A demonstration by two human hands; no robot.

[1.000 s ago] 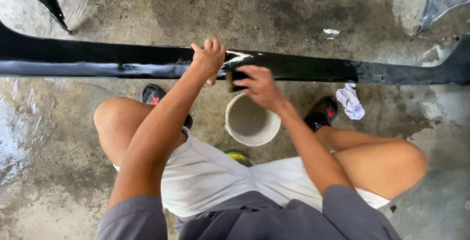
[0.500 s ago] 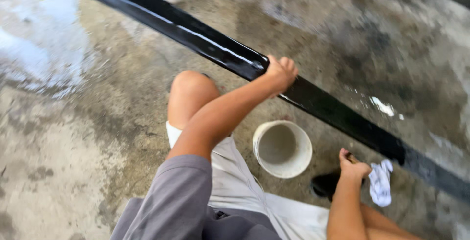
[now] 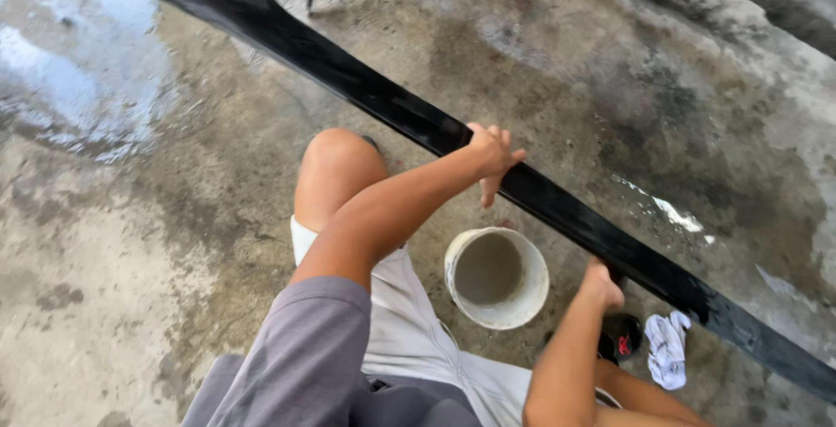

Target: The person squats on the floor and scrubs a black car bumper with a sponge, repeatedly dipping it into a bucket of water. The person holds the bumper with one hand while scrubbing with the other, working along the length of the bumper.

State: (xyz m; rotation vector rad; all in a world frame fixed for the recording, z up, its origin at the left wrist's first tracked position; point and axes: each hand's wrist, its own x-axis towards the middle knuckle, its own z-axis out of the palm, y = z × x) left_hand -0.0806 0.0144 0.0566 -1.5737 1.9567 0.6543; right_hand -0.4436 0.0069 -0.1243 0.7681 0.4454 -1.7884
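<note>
One long black panel (image 3: 392, 105) in both hands — left hand (image 3: 492, 153) gripping, right hand (image 3: 603, 286) grip unclear — one white bucket (image 3: 496, 277) of murky water, one white rag (image 3: 668, 349).

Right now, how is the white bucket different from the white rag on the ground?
The round white plastic bucket stands upright and open, holding murky liquid, while the crumpled white cloth rag lies limp and flat. The bucket is much bigger than the rag. The bucket sits between the person's knees, near the left hand; the rag lies farther right, by a black sandal. Both are white and rest on the wet concrete floor.
</note>
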